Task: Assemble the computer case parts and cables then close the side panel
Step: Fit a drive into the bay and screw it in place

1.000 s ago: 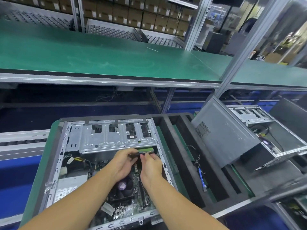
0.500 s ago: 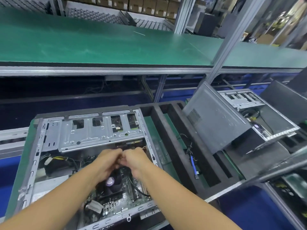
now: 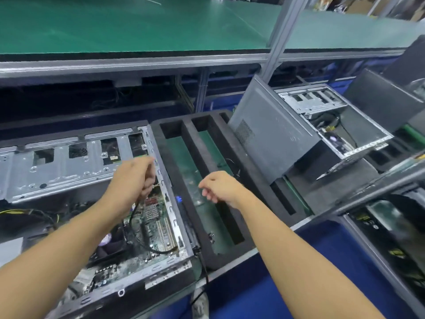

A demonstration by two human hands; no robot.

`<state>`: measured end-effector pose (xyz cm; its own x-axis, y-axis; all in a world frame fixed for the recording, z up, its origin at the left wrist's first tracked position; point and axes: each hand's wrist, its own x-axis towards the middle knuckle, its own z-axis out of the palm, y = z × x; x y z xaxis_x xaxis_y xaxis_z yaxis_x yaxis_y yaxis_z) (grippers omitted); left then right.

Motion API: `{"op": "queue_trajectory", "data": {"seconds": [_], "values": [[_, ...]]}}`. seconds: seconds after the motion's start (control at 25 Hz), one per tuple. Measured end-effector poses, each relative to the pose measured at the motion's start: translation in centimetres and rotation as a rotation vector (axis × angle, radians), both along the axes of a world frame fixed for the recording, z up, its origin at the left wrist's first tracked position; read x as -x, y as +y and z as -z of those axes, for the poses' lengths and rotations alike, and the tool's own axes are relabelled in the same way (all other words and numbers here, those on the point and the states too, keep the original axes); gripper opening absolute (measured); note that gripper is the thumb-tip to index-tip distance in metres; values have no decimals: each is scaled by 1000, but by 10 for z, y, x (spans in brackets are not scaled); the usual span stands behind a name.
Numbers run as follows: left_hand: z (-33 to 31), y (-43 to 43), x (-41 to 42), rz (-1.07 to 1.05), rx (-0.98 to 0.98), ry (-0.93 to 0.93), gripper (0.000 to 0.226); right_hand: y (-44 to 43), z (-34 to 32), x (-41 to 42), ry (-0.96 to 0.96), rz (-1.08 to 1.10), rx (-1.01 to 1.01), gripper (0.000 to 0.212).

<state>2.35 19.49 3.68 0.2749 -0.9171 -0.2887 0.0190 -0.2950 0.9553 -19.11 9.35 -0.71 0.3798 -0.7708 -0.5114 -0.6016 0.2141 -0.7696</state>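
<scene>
Computer case point(image 3: 69, 171), second case point(image 3: 322, 104) open; left hand point(image 3: 132, 178) seemingly pinches one cable point(image 3: 147, 247); right hand point(image 3: 222, 186) slack, empty.

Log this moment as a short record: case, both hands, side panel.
computer case: open, lying on its side, motherboard exposed
left hand: inside the case, grips black cable
right hand: over foam tray, loosely curled, holds nothing
side panel: off, propped against second case

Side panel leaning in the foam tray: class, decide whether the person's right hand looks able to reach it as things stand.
Probably yes. The right hand hangs empty over the foam tray, and nothing stands between it and the side panel just beyond.
</scene>
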Motion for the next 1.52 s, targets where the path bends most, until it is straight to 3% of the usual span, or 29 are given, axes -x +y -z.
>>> {"op": "queue_trajectory", "data": {"seconds": [0.08, 0.16, 0.24, 0.36, 0.52, 0.68, 0.84, 0.92, 1.0, 1.08, 1.2, 1.28, 1.4, 1.52], "values": [[-7, -21, 26, 43, 91, -88, 29, 1, 46, 25, 341, -194, -74, 12], [-7, -37, 53, 160, 142, -291, 28, 7, 86, 36, 565, -315, -71, 18], [1, -51, 77, 329, 144, -548, 27, 10, 124, 38, 657, -387, -9, 29], [12, -66, 102, 472, 83, -779, 30, 20, 161, 36, 783, -537, 138, 24], [28, -66, 102, 461, 26, -772, 30, 20, 163, 43, 759, -482, 234, 25], [38, -64, 93, 452, 12, -735, 29, 32, 173, 42, 833, -525, 134, 36], [38, -64, 94, 421, 42, -681, 27, 33, 171, 44, 775, -604, 230, 16], [36, -63, 94, 405, 56, -664, 27, 31, 167, 49, 607, -413, 121, 21], [33, -62, 93, 394, 66, -639, 27, 33, 164, 54, 372, -192, -5, 19], [29, -63, 93, 346, 76, -587, 26, 38, 159, 60, 3, 3, -180, 11], [25, -64, 90, 232, 89, -512, 26, 40, 150, 64, -427, 180, -413, 16], [24, -64, 90, 214, 93, -490, 26, 40, 147, 66, -475, 228, -435, 15], [24, -63, 91, 227, 87, -491, 27, 42, 148, 60, -381, 319, -383, 15], [25, -63, 91, 237, 83, -497, 27, 44, 150, 54, -46, 287, -257, 20]]}}
